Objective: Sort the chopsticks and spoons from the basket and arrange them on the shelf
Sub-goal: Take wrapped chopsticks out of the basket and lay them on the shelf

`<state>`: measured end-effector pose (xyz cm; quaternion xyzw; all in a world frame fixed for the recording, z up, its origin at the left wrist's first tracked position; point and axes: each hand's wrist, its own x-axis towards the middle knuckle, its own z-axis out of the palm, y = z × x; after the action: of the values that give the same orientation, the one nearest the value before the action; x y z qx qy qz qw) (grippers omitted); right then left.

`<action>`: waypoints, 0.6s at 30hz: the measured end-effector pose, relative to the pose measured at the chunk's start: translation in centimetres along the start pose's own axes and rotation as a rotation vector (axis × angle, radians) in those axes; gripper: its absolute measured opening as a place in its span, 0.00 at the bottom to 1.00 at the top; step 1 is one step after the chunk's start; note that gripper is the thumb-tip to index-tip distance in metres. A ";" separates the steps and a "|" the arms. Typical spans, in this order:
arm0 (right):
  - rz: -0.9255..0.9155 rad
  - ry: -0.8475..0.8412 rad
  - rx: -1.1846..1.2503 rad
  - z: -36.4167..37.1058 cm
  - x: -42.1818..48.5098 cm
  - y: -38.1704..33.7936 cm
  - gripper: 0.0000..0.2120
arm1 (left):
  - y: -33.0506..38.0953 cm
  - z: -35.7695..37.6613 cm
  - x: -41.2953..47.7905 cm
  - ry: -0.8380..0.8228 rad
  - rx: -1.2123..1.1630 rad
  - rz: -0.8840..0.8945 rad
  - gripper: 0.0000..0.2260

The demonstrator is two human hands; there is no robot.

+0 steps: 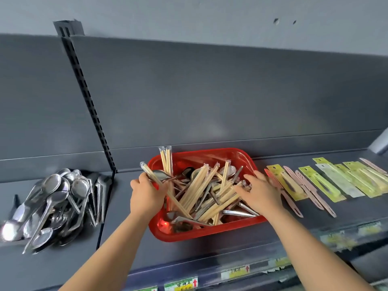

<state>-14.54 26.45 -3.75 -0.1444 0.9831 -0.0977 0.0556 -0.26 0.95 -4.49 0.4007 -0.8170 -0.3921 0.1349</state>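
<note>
With the left hand [147,195] gripping a wrapped chopstick pair [148,170] at the left rim of the red basket [210,235] and the right hand [261,193] resting straight-fingered on the tangle inside, draw the pair out lengthwise so nothing snags.

basket [241,156] red | chopsticks [201,185] pale tan, clear wrap | spoons [56,196] shiny silver | shelf [231,248] dk grey | flat packs [322,184] yellow-green, some pink | price tags [181,285] green/yellow w/ red arrows
</note>
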 end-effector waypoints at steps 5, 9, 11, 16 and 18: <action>-0.009 -0.017 -0.005 0.3 -1.4 0.1 0.30 | -0.4 -0.2 -1.6 0.061 0.079 -0.048 0.26; 0.014 -0.025 -0.023 -0.1 -2.8 0.0 0.28 | -0.5 -0.8 -2.6 0.082 0.103 -0.066 0.25; 0.024 -0.022 -0.046 -0.7 -2.9 -0.2 0.27 | -0.4 -1.1 -3.0 0.094 0.114 -0.071 0.25; -0.124 0.086 -0.055 -1.4 -1.0 -1.4 0.24 | 1.1 -1.7 -2.7 0.219 0.172 0.008 0.28; -0.246 0.115 0.006 -1.4 0.4 -2.1 0.22 | 2.2 -1.8 -2.0 0.258 0.178 0.106 0.33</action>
<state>-14.52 24.59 -1.98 -0.2578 0.9592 -0.1150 -0.0128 0.77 2.29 -1.48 0.4144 -0.8445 -0.2556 0.2232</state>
